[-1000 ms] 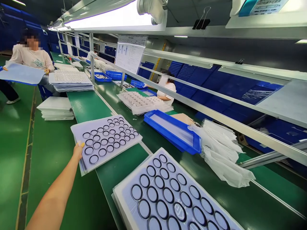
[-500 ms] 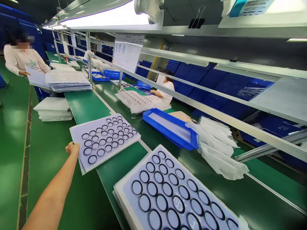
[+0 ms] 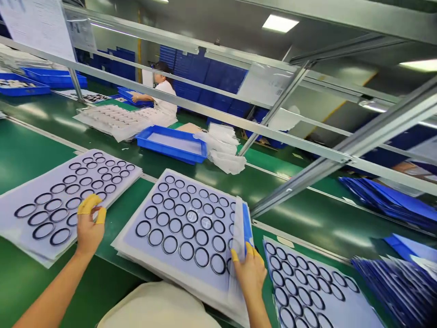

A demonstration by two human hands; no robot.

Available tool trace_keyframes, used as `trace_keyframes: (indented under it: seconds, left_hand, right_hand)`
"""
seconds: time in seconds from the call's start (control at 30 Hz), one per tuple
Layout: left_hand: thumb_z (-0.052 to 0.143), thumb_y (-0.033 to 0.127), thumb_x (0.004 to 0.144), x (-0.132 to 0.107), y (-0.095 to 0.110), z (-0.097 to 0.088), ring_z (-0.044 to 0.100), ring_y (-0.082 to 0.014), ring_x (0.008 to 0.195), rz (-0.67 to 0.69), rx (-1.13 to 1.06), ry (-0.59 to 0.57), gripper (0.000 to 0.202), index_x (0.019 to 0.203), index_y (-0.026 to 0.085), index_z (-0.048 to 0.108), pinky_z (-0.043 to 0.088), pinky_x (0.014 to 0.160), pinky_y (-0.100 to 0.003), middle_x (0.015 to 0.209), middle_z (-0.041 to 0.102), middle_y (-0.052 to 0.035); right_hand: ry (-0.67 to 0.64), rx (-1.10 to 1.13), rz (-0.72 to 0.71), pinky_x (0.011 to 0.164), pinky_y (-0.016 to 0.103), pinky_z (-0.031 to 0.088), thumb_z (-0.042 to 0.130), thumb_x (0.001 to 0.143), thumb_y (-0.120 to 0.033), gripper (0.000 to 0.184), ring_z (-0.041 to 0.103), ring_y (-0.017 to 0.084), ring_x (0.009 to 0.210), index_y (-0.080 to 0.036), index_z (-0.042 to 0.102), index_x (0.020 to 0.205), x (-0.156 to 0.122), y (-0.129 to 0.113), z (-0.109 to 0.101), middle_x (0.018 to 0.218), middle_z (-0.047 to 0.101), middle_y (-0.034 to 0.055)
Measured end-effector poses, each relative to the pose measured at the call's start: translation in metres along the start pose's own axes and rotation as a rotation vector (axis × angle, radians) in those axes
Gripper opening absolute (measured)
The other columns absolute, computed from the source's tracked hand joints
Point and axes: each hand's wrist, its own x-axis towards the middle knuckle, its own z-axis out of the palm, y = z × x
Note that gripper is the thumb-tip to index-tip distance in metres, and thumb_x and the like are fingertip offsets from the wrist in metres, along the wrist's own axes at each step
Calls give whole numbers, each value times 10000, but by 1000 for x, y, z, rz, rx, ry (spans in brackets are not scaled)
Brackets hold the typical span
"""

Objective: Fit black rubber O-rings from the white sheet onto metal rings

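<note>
Yellow covers sit on the fingertips of both my hands. My left hand (image 3: 89, 225) hovers over or touches the near right side of the left ring sheet (image 3: 20, 196), fingers bent, with a gap between thumb and fingers. Rows of thin black rings (image 3: 58, 214) lie on that sheet. In the middle, a stack of white sheets (image 3: 136, 255) bears more black rings (image 3: 186, 250) under what looks like clear film. My right hand (image 3: 251, 271) grips the folded translucent film (image 3: 238, 228) along the stack's right edge. A blue strip (image 3: 246, 223) shows beside the fold.
Another ring sheet (image 3: 336, 310) lies at right, near a pile of blue folders or trays (image 3: 392, 287). Beyond are a blue tray (image 3: 170, 143), crumpled white film (image 3: 225, 155) and a slanted metal post (image 3: 290, 191). A co-worker (image 3: 164, 95) sits across the bench.
My view has swung right. My left hand has moved from the left sheet's outer edge to its near right side. My right hand has come into view at the middle stack.
</note>
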Motion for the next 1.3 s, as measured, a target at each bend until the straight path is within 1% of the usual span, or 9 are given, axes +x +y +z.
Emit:
trace_keyframes:
  seconds: [0.17, 0.33, 0.47, 0.6, 0.77, 1.0, 1.17, 1.23, 1.3]
  left_hand:
    - [500, 335, 857, -69, 81, 32, 599, -208, 934, 90, -47, -329, 331, 1176, 253, 536, 495, 947, -407, 1307, 496, -76]
    - [475, 341, 884, -128, 118, 51, 613, -194, 893, 47, -103, -531, 315, 1190, 292, 537, 534, 876, -395, 1329, 491, -84]
    - [461, 347, 905, -158, 141, 58, 627, -188, 903, -15, -102, -577, 295, 1184, 333, 555, 548, 851, -380, 1360, 479, -61]
    - [439, 342, 918, -174, 157, 56, 638, -184, 871, -16, -78, -583, 279, 1165, 323, 568, 557, 840, -381, 1337, 509, -70]
    - [443, 291, 917, -185, 170, 54, 654, -194, 943, 88, 5, -689, 327, 1225, 308, 552, 568, 860, -363, 1287, 568, -87]
    - [482, 197, 897, -203, 194, 76, 555, -221, 1197, 477, 54, -1007, 424, 1303, 315, 505, 473, 1024, -385, 1295, 599, -56]
    - [482, 99, 866, -209, 221, 101, 504, -221, 1221, 647, 1, -1213, 436, 1269, 263, 510, 455, 1025, -419, 1297, 576, -82]
    - [491, 83, 856, -209, 230, 110, 516, -227, 1181, 645, 16, -1257, 396, 1214, 242, 545, 460, 999, -424, 1266, 586, -88]
    - [494, 83, 861, -210, 234, 119, 533, -227, 1120, 627, 50, -1277, 326, 1143, 221, 583, 468, 963, -413, 1205, 607, -87]
  right_hand:
    - [-9, 0, -36, 876, 483, 417, 550, 828, -418, 483, 507, 393, 1165, -71, 636, 1152, 23, 3, 2, 1194, 613, 246]
    - [-40, 37, -57, 936, 505, 414, 606, 857, -438, 345, 504, 316, 1184, -143, 649, 1031, 56, 0, 7, 1216, 601, 135]
    - [-68, 122, -76, 934, 497, 450, 593, 899, -353, 251, 562, 262, 1113, -170, 622, 1069, 69, 4, 19, 1208, 602, 85]
    - [-73, 261, -56, 886, 472, 496, 587, 911, -304, 246, 598, 247, 1054, -169, 603, 1116, 77, 23, 34, 1190, 608, 82]
    - [-70, 455, 38, 861, 451, 519, 577, 919, -294, 253, 611, 235, 1028, -178, 590, 1144, 89, 67, 57, 1202, 602, 83]
    - [-67, 626, 174, 749, 385, 559, 583, 917, -299, 245, 647, 204, 893, -159, 595, 1117, 84, 113, 78, 1099, 635, 63]
    - [87, 702, 149, 787, 417, 527, 519, 934, -337, 249, 625, 226, 929, -144, 600, 1071, 45, 134, 56, 1075, 630, 91]
    - [140, 719, 64, 878, 478, 473, 439, 934, -373, 319, 574, 284, 1036, -136, 623, 1046, 23, 137, 37, 1101, 623, 153]
    - [130, 735, -62, 913, 497, 439, 457, 901, -399, 327, 563, 302, 1035, -159, 663, 986, 2, 132, 18, 1042, 648, 153]
